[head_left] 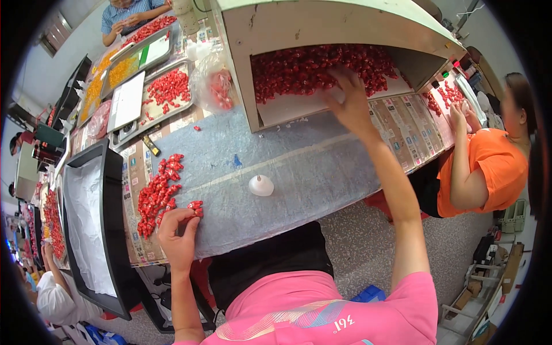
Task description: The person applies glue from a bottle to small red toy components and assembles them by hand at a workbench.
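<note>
My left hand (178,234) is at the near left of the table, thumb and forefinger pinched on a small glossy red piece (196,205). Beside it lies a loose cluster of similar red pieces (154,198). My right hand (352,106) reaches to the mouth of a cream-coloured box (239,75), its fingers apart and slightly blurred, with nothing visible in them. Inside, a large heap of red pieces (310,66) rests on a white floor. Between my hands, a small white squeeze bottle (261,186) with a pointed tip stands on the blue-grey mat (310,164).
At left is a black tray (112,230) lined with white sheet. Metal trays (185,102) with red and orange pieces and a plastic bag (214,86) stand farther back. A person in orange (489,167) sits at right; another in blue (129,17) works at the far left.
</note>
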`<act>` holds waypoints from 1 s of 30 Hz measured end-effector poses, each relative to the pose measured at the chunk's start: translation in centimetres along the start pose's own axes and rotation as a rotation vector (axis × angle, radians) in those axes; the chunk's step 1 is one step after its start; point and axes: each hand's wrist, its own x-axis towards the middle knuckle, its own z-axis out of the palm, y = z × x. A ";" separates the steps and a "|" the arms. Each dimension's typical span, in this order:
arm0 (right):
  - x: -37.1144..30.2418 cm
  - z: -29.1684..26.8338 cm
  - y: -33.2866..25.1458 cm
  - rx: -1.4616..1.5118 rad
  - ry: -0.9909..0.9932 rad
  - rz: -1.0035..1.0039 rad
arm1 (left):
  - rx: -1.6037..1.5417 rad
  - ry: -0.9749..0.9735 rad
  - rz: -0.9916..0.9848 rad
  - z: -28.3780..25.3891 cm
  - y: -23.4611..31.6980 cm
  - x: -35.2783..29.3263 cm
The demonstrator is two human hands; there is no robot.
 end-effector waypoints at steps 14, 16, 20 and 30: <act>8.7 8.7 6.5 -0.274 -0.002 0.082 | 0.411 0.194 0.282 0.1 0.0 0.3; 8.9 8.9 6.4 -0.273 0.054 0.006 | 0.423 0.185 0.319 0.3 0.2 0.5; 9.2 9.3 6.2 -0.186 0.085 -0.097 | 0.431 0.166 0.367 0.5 0.4 0.3; 9.5 10.6 7.7 -0.053 0.148 -0.026 | 0.412 0.202 0.364 0.6 0.1 -0.5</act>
